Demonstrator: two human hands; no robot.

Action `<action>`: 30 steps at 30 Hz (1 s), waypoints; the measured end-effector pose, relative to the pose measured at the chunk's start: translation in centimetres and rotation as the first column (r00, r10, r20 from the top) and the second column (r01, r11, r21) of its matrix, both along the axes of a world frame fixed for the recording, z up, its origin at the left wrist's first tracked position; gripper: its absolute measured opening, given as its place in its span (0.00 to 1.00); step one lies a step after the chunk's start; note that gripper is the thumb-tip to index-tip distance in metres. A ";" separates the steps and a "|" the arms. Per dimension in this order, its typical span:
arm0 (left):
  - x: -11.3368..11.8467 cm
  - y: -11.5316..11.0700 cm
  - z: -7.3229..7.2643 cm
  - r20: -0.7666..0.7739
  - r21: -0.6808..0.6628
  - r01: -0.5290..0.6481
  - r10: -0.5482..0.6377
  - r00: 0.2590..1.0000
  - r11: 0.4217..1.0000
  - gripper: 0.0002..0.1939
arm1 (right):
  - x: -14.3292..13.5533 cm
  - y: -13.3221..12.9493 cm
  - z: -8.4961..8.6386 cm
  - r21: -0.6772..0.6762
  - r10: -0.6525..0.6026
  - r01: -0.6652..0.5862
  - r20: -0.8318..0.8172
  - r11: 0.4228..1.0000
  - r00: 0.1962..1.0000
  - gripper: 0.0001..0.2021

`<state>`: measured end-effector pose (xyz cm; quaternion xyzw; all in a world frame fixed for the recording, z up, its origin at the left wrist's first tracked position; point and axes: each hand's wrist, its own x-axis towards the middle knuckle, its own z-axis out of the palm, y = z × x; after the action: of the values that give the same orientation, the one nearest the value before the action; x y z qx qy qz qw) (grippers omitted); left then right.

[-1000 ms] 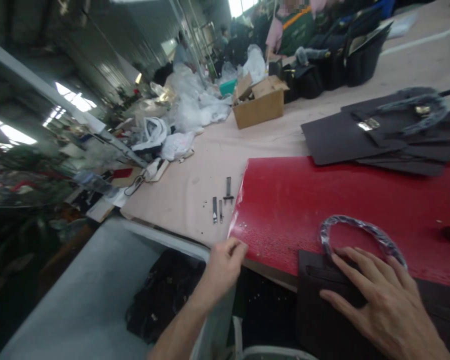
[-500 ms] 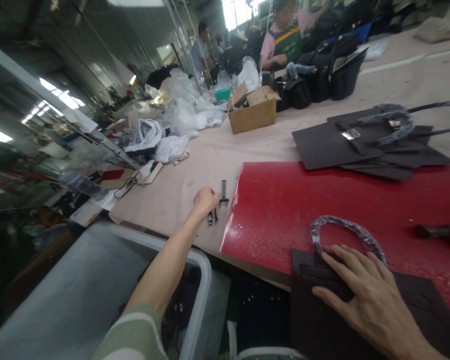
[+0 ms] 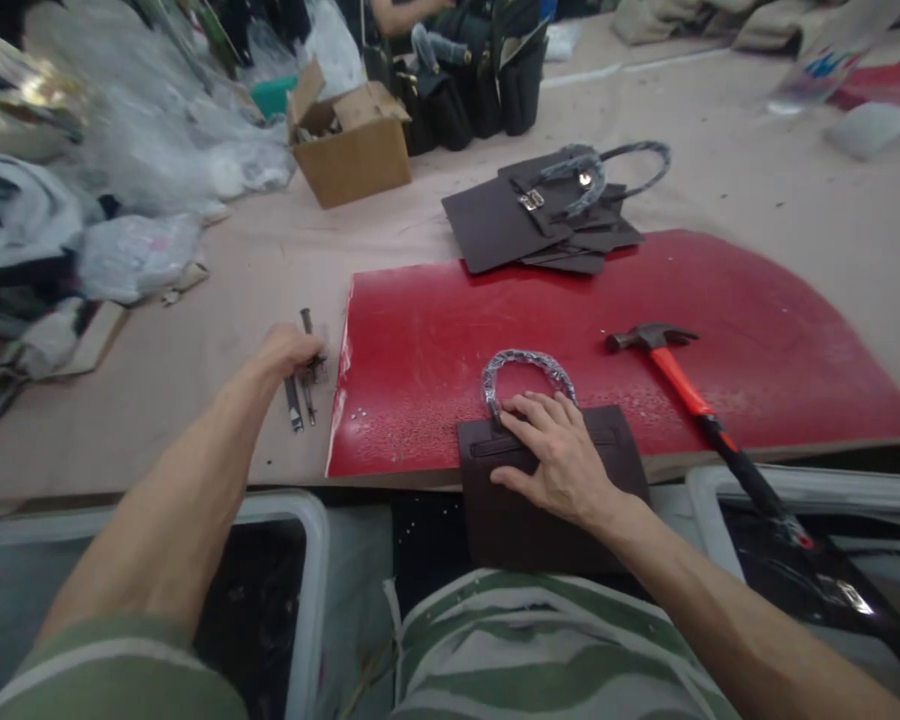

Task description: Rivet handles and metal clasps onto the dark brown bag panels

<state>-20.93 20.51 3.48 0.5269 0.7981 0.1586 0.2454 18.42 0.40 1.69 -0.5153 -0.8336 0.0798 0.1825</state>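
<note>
the left hand (image 3: 285, 352) is at the counter (image 3: 195, 420), left of the red sheet (image 3: 420, 350), its fingers pinching a dark metal tool (image 3: 306, 320); a flat metal strip (image 3: 293, 405) and a thin rod (image 3: 308, 403) lie just beside it; the right hand (image 3: 559, 460) rests with fingers spread on a dark brown bag panel (image 3: 495, 520), which lies partly on the red sheet and juts past its near edge; the panel's wrapped handle (image 3: 529, 356) loops onto the sheet; a claw hammer (image 3: 679, 380) lies farther right.
</note>
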 end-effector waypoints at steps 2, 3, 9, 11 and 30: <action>0.0 -1.4 1.0 0.092 0.080 -0.059 0.051 0.994 0.995 0.11 | 0.0 -0.1 0.0 0.005 0.006 -0.006 -0.013 1.000 1.000 0.34; 0.3 -2.5 1.4 0.148 0.133 -0.076 0.056 0.987 0.988 0.10 | 0.1 -0.1 -0.1 0.007 0.009 -0.009 -0.019 1.000 1.000 0.34; 7.4 -12.8 1.5 0.569 0.624 -0.175 -0.289 0.770 0.762 0.12 | 0.0 0.0 -0.2 -0.012 0.005 -0.005 -0.022 1.000 1.000 0.33; 10.9 -16.4 0.7 0.514 0.709 -0.130 -0.382 0.768 0.693 0.12 | 0.0 0.0 -0.2 -0.013 0.007 -0.008 -0.019 1.000 1.000 0.33; 18.2 -21.8 -5.6 0.330 0.835 0.107 -0.648 0.686 0.539 0.09 | 0.0 -0.1 -0.1 -0.008 0.008 -0.008 -0.013 1.000 1.000 0.35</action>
<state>-2.75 -1.32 -2.11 0.6669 0.3838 0.5777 0.2722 18.38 0.34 1.61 -0.5120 -0.8342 0.0871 0.1854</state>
